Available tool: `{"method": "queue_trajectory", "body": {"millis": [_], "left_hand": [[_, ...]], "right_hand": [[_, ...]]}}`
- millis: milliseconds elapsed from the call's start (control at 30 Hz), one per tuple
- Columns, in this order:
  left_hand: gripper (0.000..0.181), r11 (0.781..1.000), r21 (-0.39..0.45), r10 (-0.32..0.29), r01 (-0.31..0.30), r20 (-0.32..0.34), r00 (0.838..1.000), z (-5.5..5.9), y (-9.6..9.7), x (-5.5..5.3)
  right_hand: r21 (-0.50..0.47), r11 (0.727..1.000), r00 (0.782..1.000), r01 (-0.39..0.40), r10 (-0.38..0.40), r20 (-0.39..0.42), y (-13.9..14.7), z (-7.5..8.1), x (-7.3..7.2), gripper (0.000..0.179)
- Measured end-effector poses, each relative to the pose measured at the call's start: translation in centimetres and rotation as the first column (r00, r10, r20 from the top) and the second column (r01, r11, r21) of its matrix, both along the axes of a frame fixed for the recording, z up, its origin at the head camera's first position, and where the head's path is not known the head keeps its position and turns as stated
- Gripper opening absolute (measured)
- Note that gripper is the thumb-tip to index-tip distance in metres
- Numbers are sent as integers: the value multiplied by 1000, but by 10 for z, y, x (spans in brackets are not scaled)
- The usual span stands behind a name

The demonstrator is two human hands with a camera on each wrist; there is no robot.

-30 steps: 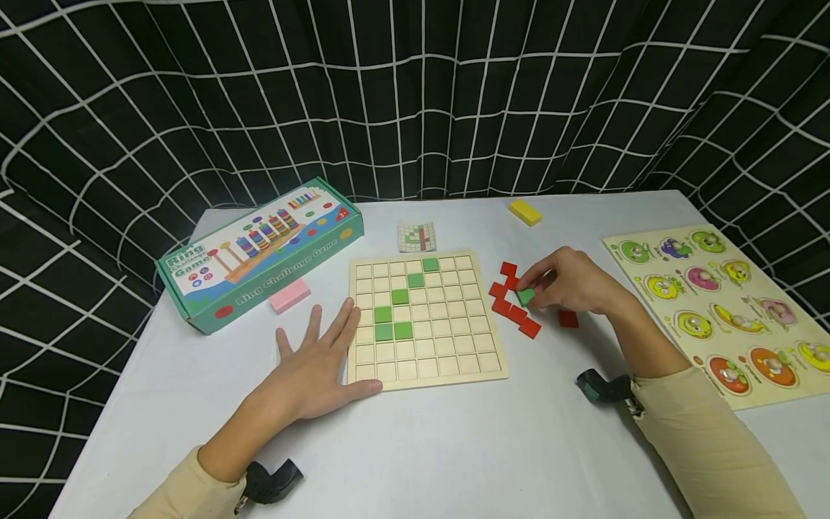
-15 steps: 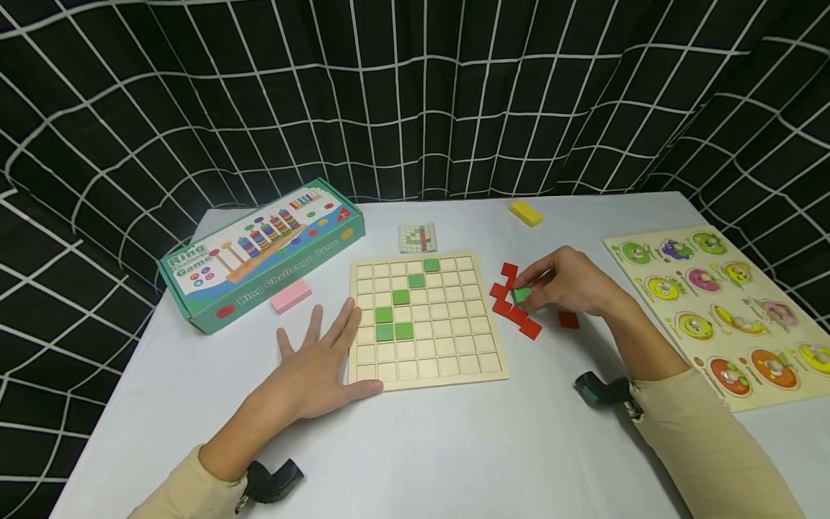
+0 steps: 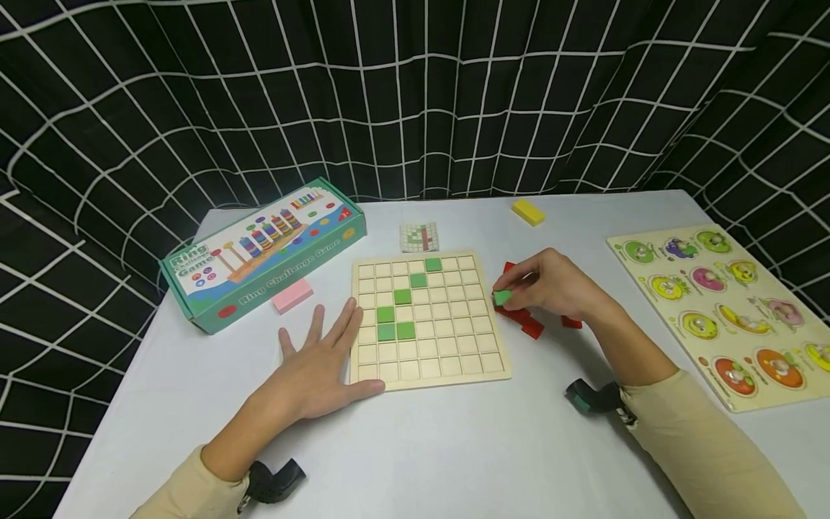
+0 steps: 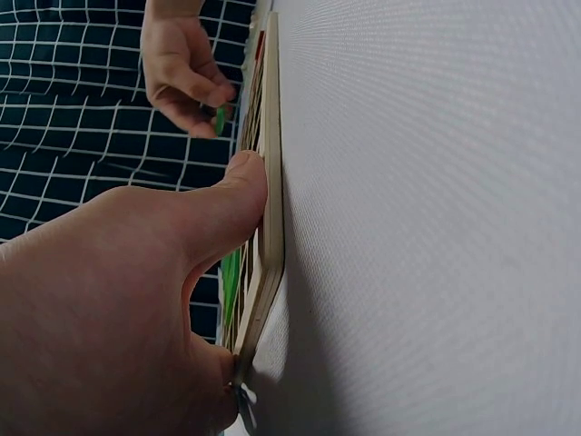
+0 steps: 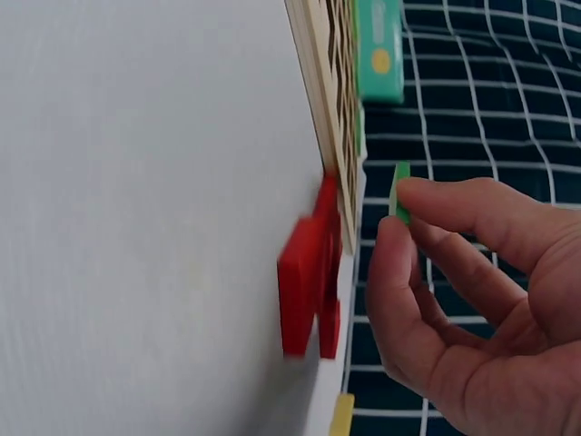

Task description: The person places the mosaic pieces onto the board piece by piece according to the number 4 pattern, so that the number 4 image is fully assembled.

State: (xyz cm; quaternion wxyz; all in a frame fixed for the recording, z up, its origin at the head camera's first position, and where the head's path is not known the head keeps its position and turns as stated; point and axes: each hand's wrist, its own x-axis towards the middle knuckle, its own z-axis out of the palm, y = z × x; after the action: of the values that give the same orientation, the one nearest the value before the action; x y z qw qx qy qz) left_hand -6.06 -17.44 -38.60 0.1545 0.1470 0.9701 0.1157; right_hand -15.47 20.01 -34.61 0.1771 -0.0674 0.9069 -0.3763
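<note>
Between thumb and fingers, my right hand [image 3: 560,288] pinches a green square tile [image 3: 502,298], raised over the red tiles [image 3: 533,328] just right of a wooden grid board [image 3: 447,346]. The right wrist view shows this green tile [image 5: 401,193] held clear of the table. My left hand [image 3: 314,367] lies with spread, straight fingers at the board's left edge, its thumb on the near left corner. In the left wrist view that thumb [image 4: 241,195] touches the board's rim [image 4: 270,209]. Several green tiles [image 3: 403,296] sit in the board's squares, forming a diagonal. My right hand partly hides the red tiles.
A small pattern card [image 3: 418,237] lies behind the board. To the left are a game box [image 3: 266,252] and a pink block [image 3: 292,295]. A yellow block [image 3: 528,212] lies at the back, and a fruit puzzle board [image 3: 726,310] on the right.
My right hand has carried the green tile leftward and up from among the red tiles toward the board's right edge. My left hand has stayed in place.
</note>
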Motion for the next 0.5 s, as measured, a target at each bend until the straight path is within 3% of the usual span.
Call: {"method": "queue_trajectory", "body": {"millis": [500], "left_hand": [[118, 1000, 3, -8, 8, -5, 1000, 1, 0, 0]], "right_hand": [[-41, 997, 998, -61, 60, -15, -39, -3, 6, 25]]}}
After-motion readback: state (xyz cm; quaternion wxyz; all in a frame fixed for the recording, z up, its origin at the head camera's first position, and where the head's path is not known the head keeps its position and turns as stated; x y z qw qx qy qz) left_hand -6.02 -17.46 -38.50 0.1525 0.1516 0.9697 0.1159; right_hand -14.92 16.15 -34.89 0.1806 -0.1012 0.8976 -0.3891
